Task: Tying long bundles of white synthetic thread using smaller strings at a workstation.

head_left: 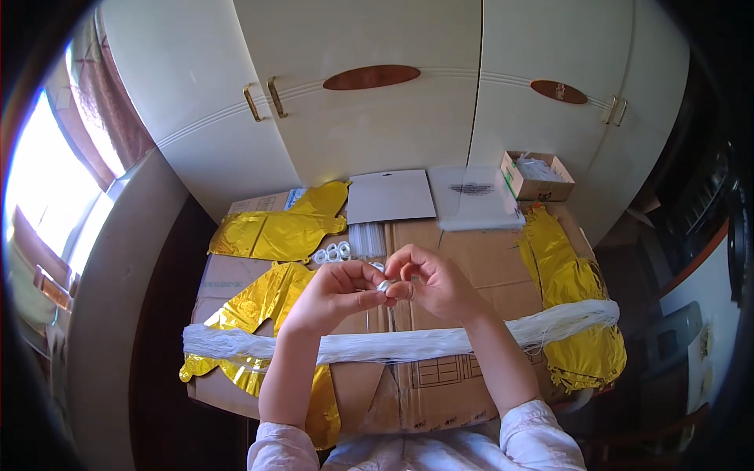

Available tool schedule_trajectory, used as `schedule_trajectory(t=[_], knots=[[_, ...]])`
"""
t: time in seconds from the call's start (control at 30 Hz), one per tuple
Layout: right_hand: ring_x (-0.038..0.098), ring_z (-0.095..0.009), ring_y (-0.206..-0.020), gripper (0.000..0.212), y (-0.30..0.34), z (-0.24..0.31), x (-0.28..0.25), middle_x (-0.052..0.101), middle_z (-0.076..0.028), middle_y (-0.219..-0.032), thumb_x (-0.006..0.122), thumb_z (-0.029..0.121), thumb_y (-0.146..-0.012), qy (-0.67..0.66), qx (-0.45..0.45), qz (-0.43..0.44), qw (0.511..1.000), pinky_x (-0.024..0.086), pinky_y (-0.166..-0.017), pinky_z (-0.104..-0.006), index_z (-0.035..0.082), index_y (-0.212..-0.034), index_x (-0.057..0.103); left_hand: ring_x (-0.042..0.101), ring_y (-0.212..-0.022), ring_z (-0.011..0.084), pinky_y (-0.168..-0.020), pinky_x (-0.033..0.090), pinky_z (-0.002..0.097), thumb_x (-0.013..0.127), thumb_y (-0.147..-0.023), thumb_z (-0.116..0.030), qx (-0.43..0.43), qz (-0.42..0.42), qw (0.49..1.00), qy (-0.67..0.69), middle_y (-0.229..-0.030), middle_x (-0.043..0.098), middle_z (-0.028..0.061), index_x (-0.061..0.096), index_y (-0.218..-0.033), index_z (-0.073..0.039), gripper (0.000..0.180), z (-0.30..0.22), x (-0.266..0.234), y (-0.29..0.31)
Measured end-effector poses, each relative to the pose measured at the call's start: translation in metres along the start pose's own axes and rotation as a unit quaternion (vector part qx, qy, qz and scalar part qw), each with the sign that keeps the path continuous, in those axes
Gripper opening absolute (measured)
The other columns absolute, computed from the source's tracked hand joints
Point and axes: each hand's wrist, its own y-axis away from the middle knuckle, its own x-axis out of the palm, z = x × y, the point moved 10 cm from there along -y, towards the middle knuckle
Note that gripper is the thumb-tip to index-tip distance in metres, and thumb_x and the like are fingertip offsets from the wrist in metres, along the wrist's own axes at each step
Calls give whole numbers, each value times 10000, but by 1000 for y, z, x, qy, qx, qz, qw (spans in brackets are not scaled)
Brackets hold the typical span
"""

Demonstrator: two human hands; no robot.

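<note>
Both hands meet above the middle of the cardboard-covered table. My left hand (336,293) is closed, its thumb and forefinger pinching a small shiny white coil (383,286). Close against it, my right hand (437,284) has its thumb and fingertips pressed together at the coil's right side. Whatever thin end the right fingers grip is too small to make out. Several similar white coils (333,252) lie just beyond my left hand. Across the table, beneath both forearms, stretches a long hank of white string (393,347).
Flat gold foil balloons lie at left (267,235), nearer left (255,302) and right (561,275). Farther back are a grey-white card (390,196), a clear plastic bag (475,200), thin clear sticks (367,239) and a small box (542,188) of white pieces. Pale cabinets (361,125) stand behind.
</note>
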Motion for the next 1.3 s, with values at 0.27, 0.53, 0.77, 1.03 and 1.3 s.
schedule_trajectory(t=[0.27,0.53,0.77,1.03,1.3], knots=[[500,-122,-733,150,1,29,2,525,-33,-839,668,75,-793,142,-75,26,987,431,-605,-249,44,-850,533,635,-855,138,-779,500,244,649,-811,-4,-30,11,999,-14,-896,644,76,561,-939,32,159,6,1,-1],[527,-146,-781,144,1,25,2,527,-46,-857,647,63,-792,128,-59,49,989,446,-707,-286,36,-859,523,585,-785,59,-695,474,209,666,-794,4,23,-23,997,-68,-839,627,32,556,-968,12,205,-6,1,0],[527,-159,-786,142,1,22,-3,529,-46,-854,655,80,-804,143,-66,31,987,446,-709,-292,40,-857,529,533,-712,24,-596,446,187,694,-774,-23,-9,-113,979,-171,-806,594,-1,629,-910,-6,153,-9,-4,4],[523,-186,-801,131,2,34,-3,534,-53,-854,655,79,-805,161,-118,21,980,436,-716,-305,47,-858,540,417,-645,26,-534,342,171,707,-718,-3,130,-145,924,-329,-852,508,-15,663,-810,-42,109,-36,0,7],[502,-158,-764,144,0,23,-2,516,-42,-837,635,120,-824,144,-99,-3,985,424,-669,-288,49,-870,518,480,-666,27,-568,393,179,679,-760,-28,99,-115,973,-171,-846,577,-1,621,-842,-8,103,-14,-16,0]])
